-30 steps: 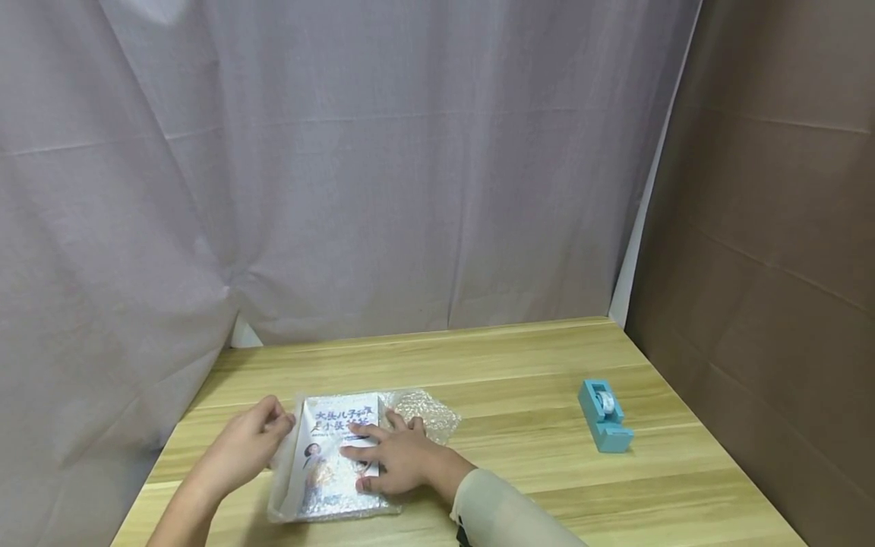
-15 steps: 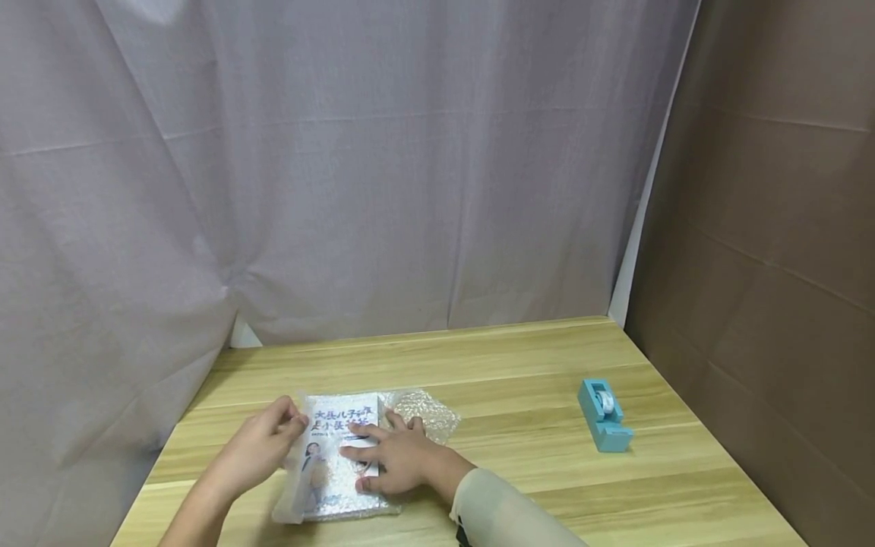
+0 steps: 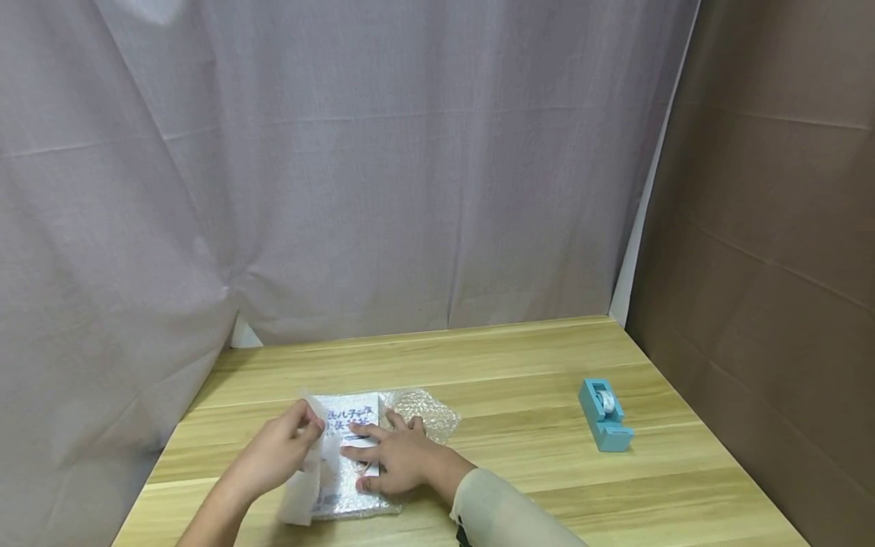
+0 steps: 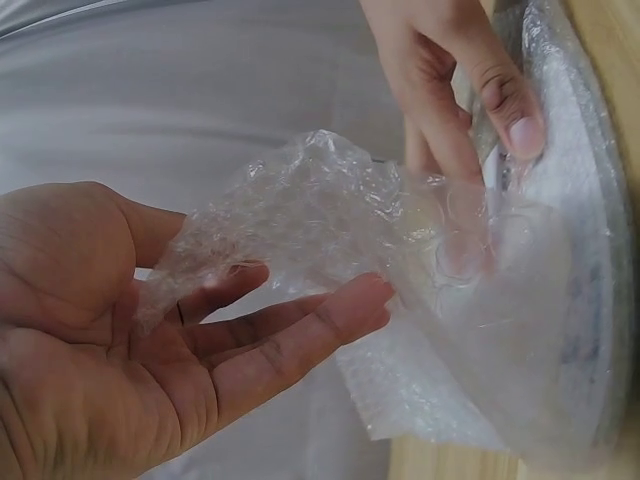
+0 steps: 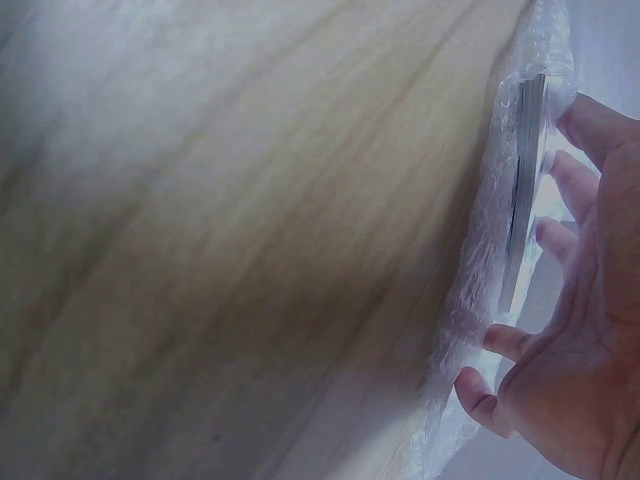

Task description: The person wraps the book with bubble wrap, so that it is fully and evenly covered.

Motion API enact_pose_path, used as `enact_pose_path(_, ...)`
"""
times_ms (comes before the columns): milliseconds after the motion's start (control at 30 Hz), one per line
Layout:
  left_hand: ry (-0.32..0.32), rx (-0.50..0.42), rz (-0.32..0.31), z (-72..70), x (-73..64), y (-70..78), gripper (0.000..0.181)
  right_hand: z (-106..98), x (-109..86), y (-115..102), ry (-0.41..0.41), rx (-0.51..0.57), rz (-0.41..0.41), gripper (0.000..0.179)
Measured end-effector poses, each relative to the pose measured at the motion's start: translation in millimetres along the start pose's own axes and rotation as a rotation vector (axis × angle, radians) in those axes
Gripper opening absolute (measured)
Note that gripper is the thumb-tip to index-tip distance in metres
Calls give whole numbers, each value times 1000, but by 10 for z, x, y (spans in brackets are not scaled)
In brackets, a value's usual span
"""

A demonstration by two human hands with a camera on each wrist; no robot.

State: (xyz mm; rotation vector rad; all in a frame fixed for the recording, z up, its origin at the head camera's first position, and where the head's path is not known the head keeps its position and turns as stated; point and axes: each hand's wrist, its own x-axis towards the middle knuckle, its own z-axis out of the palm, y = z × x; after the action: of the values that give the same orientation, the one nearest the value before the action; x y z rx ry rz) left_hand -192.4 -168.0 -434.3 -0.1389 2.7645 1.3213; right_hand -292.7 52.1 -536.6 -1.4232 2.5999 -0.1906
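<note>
A book with blue lettering on a white cover lies on a sheet of bubble wrap, which sticks out past its right side. My left hand pinches the sheet's left flap, raised and folded over the book's left part, hiding some of the cover. With fingers spread, my right hand presses flat on the right part of the book. The right wrist view shows the book's page edges with wrap around and below them.
A blue tape dispenser with a roll of clear tape stands on the wooden table at the right. Grey cloth hangs behind the table, and a brown cloth wall runs along the right.
My left hand has moved rightward with the bubble wrap flap, which now covers more of the book's left side. The right hand has stayed in place on the book.
</note>
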Motion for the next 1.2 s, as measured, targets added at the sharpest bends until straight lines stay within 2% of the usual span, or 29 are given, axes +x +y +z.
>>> enact_pose_path(333, -8, 10, 14, 158, 31, -26, 14, 43, 15, 17, 4, -24, -8, 64)
enact_pose_path(767, -40, 36, 35, 305, 41, -138, 12, 48, -16, 0, 16, -11, 14, 64)
enact_pose_path(1200, -16, 91, 57, 461, 64, -251, 11, 35, -2, 7, 18, -18, 9, 65)
